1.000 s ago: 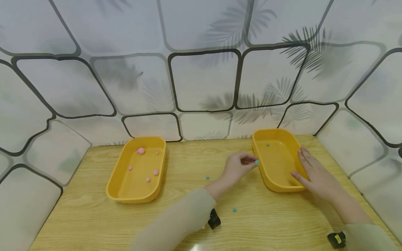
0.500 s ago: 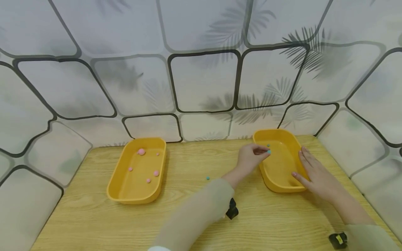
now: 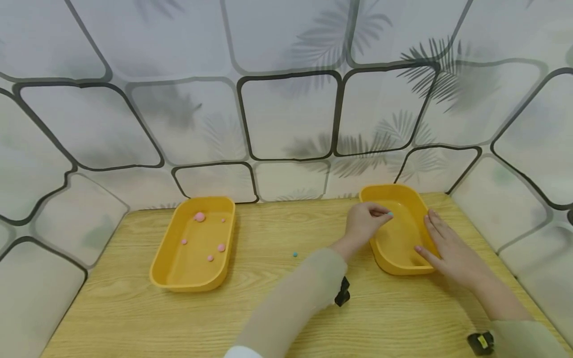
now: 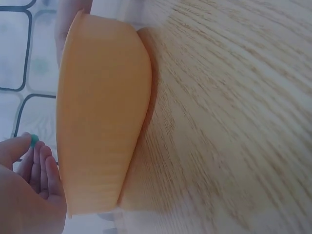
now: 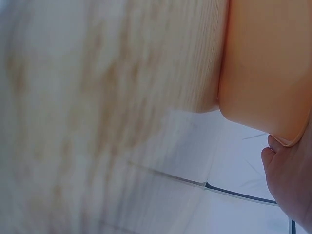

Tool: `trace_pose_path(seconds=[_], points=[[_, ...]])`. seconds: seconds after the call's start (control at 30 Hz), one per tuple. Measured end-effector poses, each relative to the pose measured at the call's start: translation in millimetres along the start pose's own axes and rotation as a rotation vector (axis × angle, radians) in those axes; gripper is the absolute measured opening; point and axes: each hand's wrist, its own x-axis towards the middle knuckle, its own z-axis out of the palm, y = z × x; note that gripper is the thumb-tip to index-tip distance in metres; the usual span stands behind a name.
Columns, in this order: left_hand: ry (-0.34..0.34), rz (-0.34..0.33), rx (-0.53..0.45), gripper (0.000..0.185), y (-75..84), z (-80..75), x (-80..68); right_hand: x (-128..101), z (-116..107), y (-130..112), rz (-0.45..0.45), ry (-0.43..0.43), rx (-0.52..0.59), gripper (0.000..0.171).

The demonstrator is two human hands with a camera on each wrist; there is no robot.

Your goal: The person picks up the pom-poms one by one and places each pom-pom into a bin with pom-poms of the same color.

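Observation:
My left hand reaches over the left rim of the right yellow tray and pinches a small teal ball at its fingertips. In the left wrist view the teal ball shows at a fingertip beside the tray's outer wall. My right hand lies flat with straight fingers on the tray's right rim. The right wrist view shows that hand's edge against the tray.
A second yellow tray at the left holds several pink balls. One loose teal ball lies on the wooden table between the trays. Patterned walls enclose the table at the back and sides.
My left hand carried the teal ball from beside the right tray's near-left wall up and over its rim. My forearm now covers the teal ball that lay nearer me. The right hand stayed put.

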Motion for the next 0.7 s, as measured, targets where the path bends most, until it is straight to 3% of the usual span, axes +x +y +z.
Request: trace_pose_path(seconds=[0.37,0.7], points=[[0.041,-0.030,0.078,0.010,-0.6,4.2,6.6,0.7,1.9,2.4,-0.002,0.004,-0.003,0.085],[0.001,-0.076,-0.066,0.010,1.7,-4.1,3.3,0.2,1.5,1.9,0.002,-0.004,0.001,0.085]])
